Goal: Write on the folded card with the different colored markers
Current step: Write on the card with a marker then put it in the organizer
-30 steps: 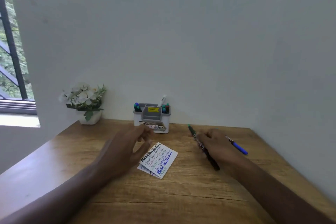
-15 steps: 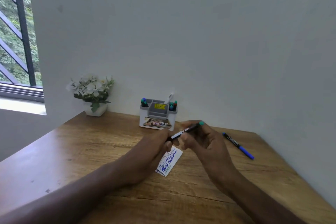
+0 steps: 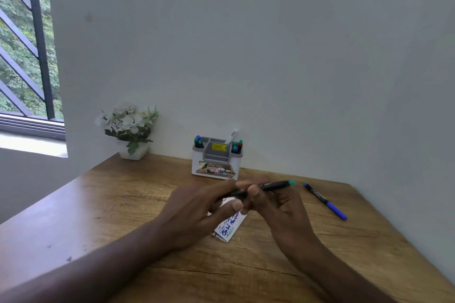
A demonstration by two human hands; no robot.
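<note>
Both hands meet above the wooden desk (image 3: 123,204) on one black marker with a green end (image 3: 275,186). My left hand (image 3: 197,209) pinches its left end, which is hidden under my fingers. My right hand (image 3: 275,206) grips the barrel, and the green end points right. Under my hands lies the white folded card (image 3: 227,227), covered with blue and green writing and partly hidden. A blue marker (image 3: 325,200) lies loose on the desk to the right of my right hand.
A white and grey pen holder (image 3: 216,160) with several markers stands against the back wall (image 3: 246,56). A white pot of white flowers (image 3: 129,128) sits at the desk's back left corner. A wall also runs along the desk's right side.
My right hand lifted the green-ended marker off the desk and brought it over the card. My left hand rose from the card and took hold of the marker's other end.
</note>
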